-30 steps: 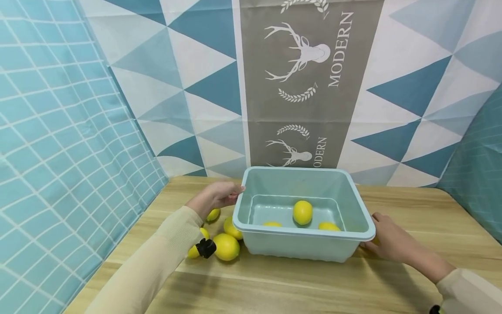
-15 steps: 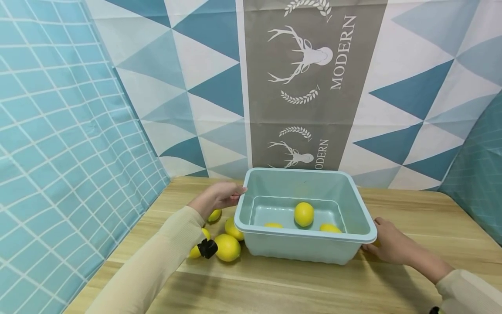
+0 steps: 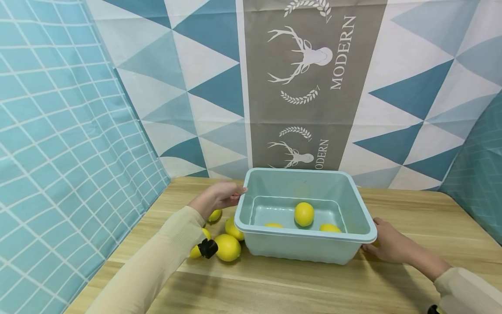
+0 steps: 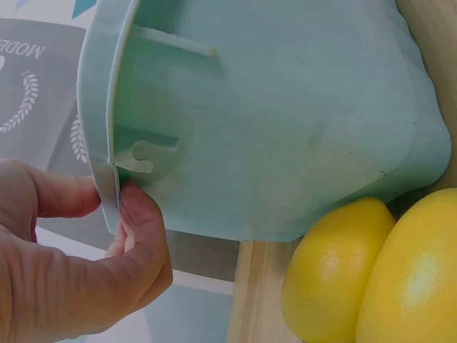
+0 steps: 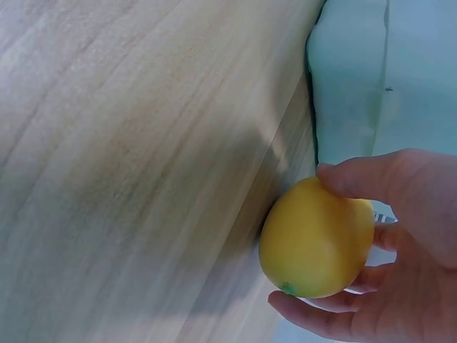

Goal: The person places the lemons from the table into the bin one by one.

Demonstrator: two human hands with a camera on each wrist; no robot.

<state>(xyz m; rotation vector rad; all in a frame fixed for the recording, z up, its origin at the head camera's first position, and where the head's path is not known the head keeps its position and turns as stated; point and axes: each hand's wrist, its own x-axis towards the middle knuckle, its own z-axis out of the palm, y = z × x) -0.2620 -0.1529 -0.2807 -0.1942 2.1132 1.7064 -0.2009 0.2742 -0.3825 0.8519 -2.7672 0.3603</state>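
Note:
A light blue-green plastic bin [image 3: 294,249] stands on the wooden table. At its left end my left hand [image 3: 221,195] pinches the rim between thumb and fingers, plain in the left wrist view on the bin's rim [image 4: 98,114]. To the right of the bin, my right hand [image 3: 392,242] grips a yellow lemon [image 5: 314,239], thumb on one side and fingers curled round the other, low by the tabletop. Inside the bin one lemon [image 3: 303,214] shows whole. Two more, a left lemon [image 3: 273,225] and a right lemon [image 3: 330,227], are partly hidden by the front wall.
Several loose lemons lie left of the bin, among them a front lemon [image 3: 228,247] and one close against the bin [image 4: 335,268]; my left forearm covers some. A patterned cloth [image 3: 211,87] hangs behind the wooden table [image 3: 274,288], and a blue checked cloth [image 3: 70,131] hangs at left.
The head view has shifted very slightly since one second ago. Both hands, the bin and the lemons keep their places.

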